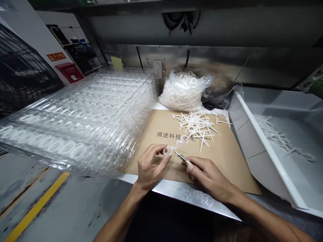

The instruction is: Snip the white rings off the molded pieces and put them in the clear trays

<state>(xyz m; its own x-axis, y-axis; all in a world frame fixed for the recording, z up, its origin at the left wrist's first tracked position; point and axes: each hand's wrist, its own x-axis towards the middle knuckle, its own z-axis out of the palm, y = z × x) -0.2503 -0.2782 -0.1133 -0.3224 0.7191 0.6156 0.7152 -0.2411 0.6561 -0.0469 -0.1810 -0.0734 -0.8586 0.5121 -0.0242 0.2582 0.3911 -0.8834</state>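
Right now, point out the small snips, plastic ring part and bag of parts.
small snips (178, 155): head view, metal blades.
plastic ring part (164, 152): head view, ring edge.
bag of parts (184, 92): head view, bag middle.

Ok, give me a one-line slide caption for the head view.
Left hand holds a white plastic looped part; right hand holds small nippers beside it, over brown paper.

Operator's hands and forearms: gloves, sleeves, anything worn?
The left hand and right hand are bare, no gloves. The left forearm and right forearm show no sleeves, and no watch, band or cable is visible.
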